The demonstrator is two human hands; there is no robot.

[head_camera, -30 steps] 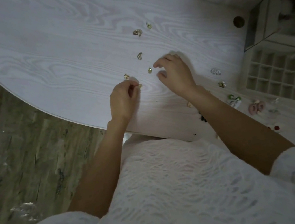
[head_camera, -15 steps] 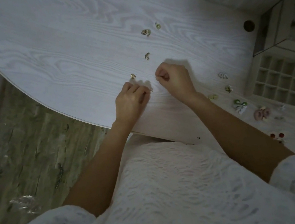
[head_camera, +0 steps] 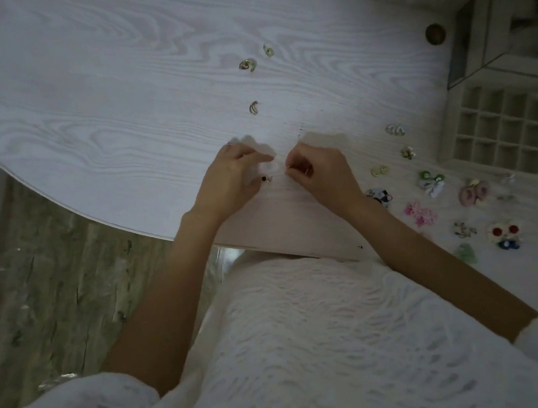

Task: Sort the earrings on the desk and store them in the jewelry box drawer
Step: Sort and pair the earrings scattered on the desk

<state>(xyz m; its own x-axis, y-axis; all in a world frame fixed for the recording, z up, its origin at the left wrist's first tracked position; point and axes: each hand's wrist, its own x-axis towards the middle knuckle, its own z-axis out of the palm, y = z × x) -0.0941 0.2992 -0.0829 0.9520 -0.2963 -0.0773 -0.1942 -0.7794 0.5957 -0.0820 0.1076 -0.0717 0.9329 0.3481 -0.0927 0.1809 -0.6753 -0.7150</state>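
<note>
My left hand (head_camera: 231,179) rests on the white desk (head_camera: 107,98) with fingers curled, pinching a small gold earring (head_camera: 267,179) at its fingertips. My right hand (head_camera: 320,170) sits just to its right, fingers curled round another small gold earring that barely shows. Three gold earrings lie farther back: one (head_camera: 254,107) in the middle, a larger one (head_camera: 247,65) and a greenish one (head_camera: 268,51) behind it. The jewelry box drawer (head_camera: 513,134) with its grid of compartments stands open at the right.
Sorted pairs lie right of my right arm: silver (head_camera: 395,130), pale flower (head_camera: 407,152), green (head_camera: 431,179), pink (head_camera: 419,213), rose hoops (head_camera: 473,193), red-dotted (head_camera: 506,232). A glass box (head_camera: 511,21) stands behind the drawer. A round cable hole (head_camera: 435,34) is in the desk.
My right hand closed on a small earring and drew back toward the desk's near edge. My left hand moved right with its earring; both hands now sit close together.
</note>
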